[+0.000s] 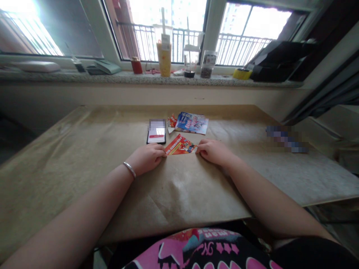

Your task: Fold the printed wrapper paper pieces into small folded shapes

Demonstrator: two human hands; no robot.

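Observation:
Between my hands lies a red and yellow printed paper (179, 145), folded to a triangle with its point facing away from me. My left hand (150, 156), below a silver bangle, has its fingers closed on the left corner. At the right corner, my right hand (211, 150) pinches the paper between thumb and fingers. The paper rests on the table. Just beyond my left hand is a phone (156, 131) with its screen lit. Behind the triangle sits a stack of blue leaflets (193, 123), with a small red folded paper (172, 122) at its left.
A brown sheet covers the table (84, 168). A blurred flat item (286, 139) lies far right. On the windowsill (117, 77) stand a tall cup of yellow drink (164, 59), two clear cups, a red jar (136, 65), yellow tape (242, 73) and a black bag (276, 61).

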